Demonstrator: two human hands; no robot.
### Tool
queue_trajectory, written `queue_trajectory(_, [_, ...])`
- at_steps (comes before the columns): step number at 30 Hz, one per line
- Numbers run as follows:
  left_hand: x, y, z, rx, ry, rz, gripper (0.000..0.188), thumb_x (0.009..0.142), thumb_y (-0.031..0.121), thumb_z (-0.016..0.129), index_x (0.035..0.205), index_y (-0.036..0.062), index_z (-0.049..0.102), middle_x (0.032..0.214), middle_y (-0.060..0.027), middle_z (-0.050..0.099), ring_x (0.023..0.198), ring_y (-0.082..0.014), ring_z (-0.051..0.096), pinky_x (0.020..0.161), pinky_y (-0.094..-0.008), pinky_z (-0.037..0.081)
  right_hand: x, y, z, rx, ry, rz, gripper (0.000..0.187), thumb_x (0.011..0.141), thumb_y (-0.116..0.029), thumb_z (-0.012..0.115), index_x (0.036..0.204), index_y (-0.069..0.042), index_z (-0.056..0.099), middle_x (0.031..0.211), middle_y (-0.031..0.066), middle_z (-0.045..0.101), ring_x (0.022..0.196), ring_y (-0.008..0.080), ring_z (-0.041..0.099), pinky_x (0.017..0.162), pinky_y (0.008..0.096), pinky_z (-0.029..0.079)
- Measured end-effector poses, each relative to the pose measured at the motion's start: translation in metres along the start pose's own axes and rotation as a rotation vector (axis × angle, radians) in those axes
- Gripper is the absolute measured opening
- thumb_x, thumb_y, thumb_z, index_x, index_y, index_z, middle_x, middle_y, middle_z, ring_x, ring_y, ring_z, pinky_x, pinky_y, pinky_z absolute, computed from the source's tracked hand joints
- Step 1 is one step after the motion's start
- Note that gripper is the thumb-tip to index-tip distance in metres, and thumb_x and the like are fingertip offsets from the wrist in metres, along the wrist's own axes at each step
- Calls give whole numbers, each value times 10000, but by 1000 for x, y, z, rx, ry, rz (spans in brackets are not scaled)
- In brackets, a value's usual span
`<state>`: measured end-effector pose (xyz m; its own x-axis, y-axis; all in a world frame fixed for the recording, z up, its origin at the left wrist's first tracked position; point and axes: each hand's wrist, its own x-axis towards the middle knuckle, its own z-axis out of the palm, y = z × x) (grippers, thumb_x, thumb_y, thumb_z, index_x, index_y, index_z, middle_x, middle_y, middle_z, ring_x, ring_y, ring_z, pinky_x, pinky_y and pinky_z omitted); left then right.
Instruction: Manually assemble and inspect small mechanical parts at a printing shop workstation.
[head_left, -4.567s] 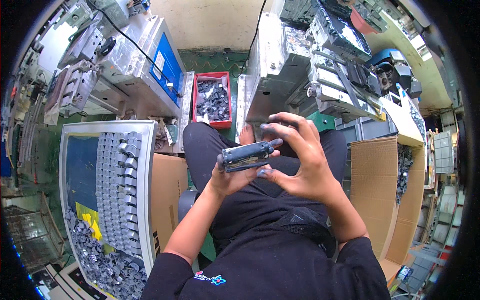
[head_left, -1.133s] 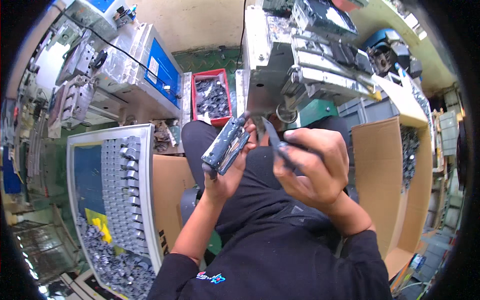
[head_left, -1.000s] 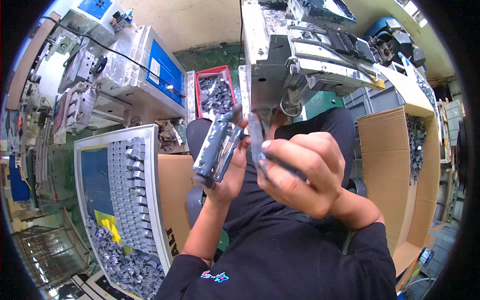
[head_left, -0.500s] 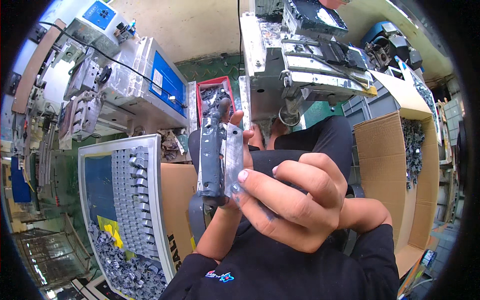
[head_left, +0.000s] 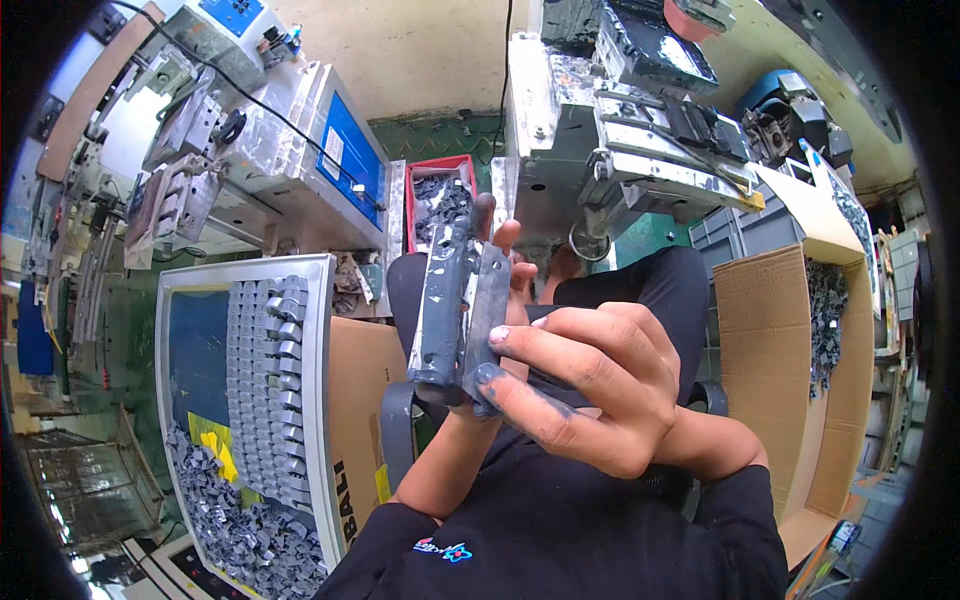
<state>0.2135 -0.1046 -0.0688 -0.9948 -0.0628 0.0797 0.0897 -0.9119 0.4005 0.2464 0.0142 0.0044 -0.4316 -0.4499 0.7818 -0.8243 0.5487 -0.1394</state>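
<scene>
Fingers of our right hand pinched together on the near end of the thin grey plate. Plate runs alongside the paint-smeared dark block; can't tell if they touch. Our left hand grips the block from behind, partly hidden. Both parts upright-ish in view, red bin beyond.

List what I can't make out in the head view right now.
All in the head view:
Left hand: palm mostly hidden behind dark block and metal plate.
Metal plate: lower part partly covered by the right hand.
Dark block: underside faces away.
Red box: floor buried under small dark parts.
</scene>
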Motion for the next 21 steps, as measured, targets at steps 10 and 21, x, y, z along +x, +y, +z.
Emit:
queue_trajectory(10, [-1, -2, -12, -126, -97, -10, 550, 922, 360, 624, 1401, 109, 524, 1533, -161, 392, 1364, -342, 442, 979, -379, 500, 1, -6, 4, -18, 2, 28, 279, 695, -190, 794, 966, -182, 729, 1044, 58, 724, 864, 210, 626, 657, 302, 467])
queue_trajectory(21, [-8, -4, -19, -305, -44, -173, 639, 908, 309, 654, 1452, 44, 449, 1572, -170, 323, 1414, -349, 376, 1035, -442, 468, 0, -4, 8, 39, 3, 40, 375, 619, -182, 837, 972, -171, 711, 1084, 53, 707, 896, 207, 614, 676, 316, 488])
